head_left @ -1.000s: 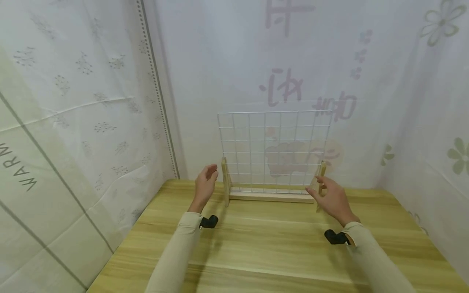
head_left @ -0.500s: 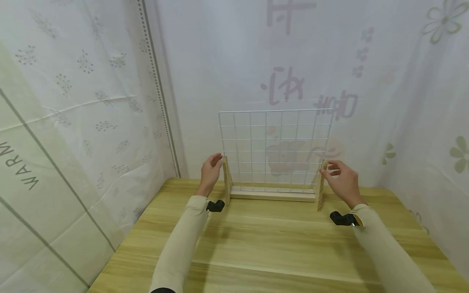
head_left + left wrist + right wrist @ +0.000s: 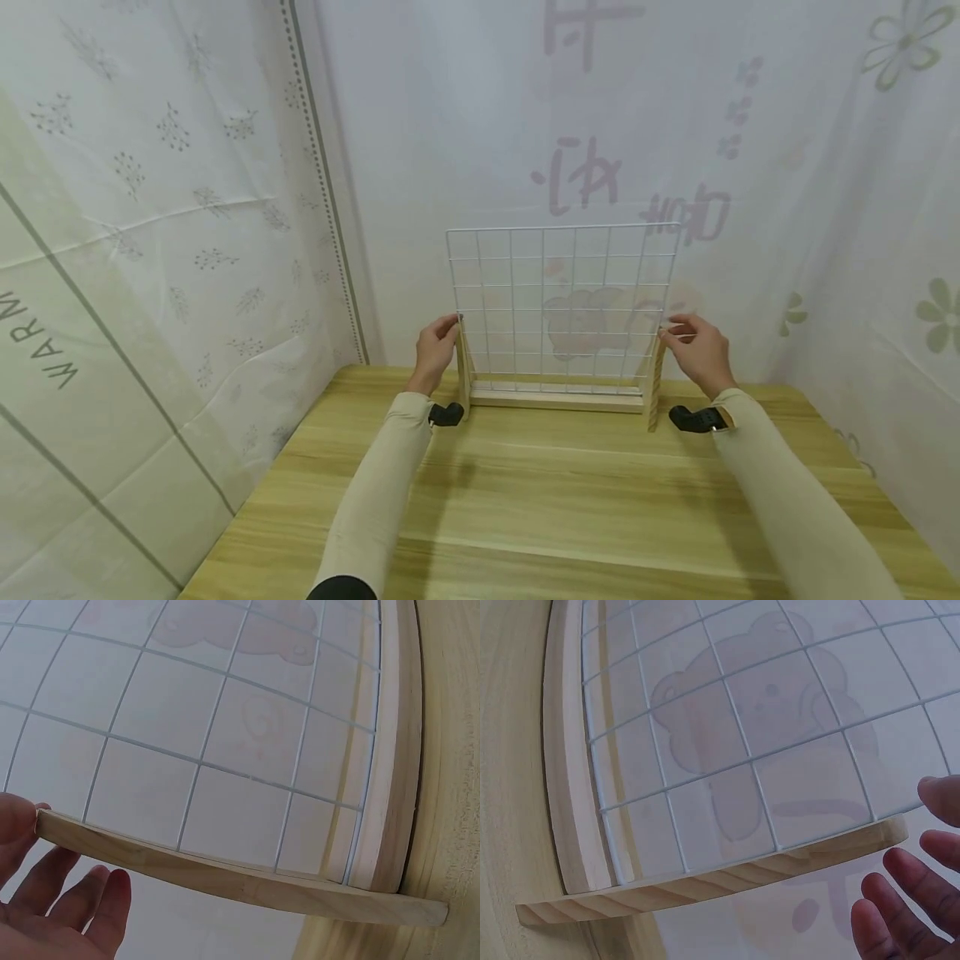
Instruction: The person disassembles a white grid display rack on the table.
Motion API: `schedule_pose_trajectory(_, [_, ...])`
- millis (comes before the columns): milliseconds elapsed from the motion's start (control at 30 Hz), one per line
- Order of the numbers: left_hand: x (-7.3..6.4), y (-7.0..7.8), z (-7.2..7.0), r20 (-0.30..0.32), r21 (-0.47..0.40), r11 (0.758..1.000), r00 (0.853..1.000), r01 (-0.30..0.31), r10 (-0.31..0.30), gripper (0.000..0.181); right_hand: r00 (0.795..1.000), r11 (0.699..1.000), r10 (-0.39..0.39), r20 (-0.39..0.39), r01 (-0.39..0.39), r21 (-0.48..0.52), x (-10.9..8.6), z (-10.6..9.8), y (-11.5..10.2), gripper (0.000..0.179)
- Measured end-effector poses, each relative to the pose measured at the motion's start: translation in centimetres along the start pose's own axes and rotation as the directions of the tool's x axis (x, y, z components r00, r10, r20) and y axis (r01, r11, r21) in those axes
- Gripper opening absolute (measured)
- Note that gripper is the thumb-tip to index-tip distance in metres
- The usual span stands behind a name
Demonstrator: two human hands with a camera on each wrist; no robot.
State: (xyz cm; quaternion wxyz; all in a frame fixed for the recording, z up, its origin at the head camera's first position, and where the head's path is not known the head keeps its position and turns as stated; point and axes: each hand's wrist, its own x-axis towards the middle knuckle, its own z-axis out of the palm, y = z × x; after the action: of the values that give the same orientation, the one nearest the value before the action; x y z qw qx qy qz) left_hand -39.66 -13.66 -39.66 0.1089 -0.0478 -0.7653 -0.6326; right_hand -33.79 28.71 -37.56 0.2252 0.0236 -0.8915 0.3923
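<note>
A white wire grid panel stands upright in a wooden stand on the table. At the panel's left edge, my left hand pinches thumb and index finger together by the top of the left wooden post; whether they hold wire, wood or both is partly hidden. My right hand is at the top of the right wooden post. In the right wrist view its thumb lies by the panel's edge, apart from the loosely bent fingers.
The wood-grain table extends in front of the stand. A white printed curtain hangs close behind it, and another patterned cloth hangs along the left side.
Both hands have risen from beside the stand to the tops of its posts, and the left fingertips have come together at the panel's edge. Panel and stand remain in place.
</note>
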Motion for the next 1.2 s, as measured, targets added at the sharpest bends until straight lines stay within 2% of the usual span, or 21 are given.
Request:
schedule_pose_trajectory(367, [0.7,0.3,0.3,-0.103,0.029,0.999,0.995,-0.012,0.014,0.026,1.0,1.0,0.011,0.008,-0.011,0.007,1.0,0.8,0.6,0.037])
schedule_pose_trajectory(600, [1.0,0.4,0.3,-0.107,0.036,0.999,0.994,-0.015,0.019,0.025,0.999,0.998,0.054,-0.008,-0.054,0.026,1.4,1.1,0.6,0.036])
schedule_pose_trajectory(800, [0.9,0.4,0.2,-0.109,0.088,0.996,0.994,0.003,0.006,0.028,0.995,0.995,0.1,-0.008,-0.099,0.03,1.7,1.3,0.5,0.037])
schedule_pose_trajectory(967, [1.0,0.5,0.4,-0.134,0.104,0.995,0.991,0.001,0.013,0.026,0.993,0.993,0.113,-0.026,-0.113,0.017,1.8,1.3,0.3,0.035])
schedule_pose_trajectory(1200, [1.5,0.7,1.0,-0.189,0.067,0.998,0.981,-0.023,0.036,0.021,0.988,0.991,0.132,-0.084,-0.13,0.035,2.0,1.5,-0.2,0.035])
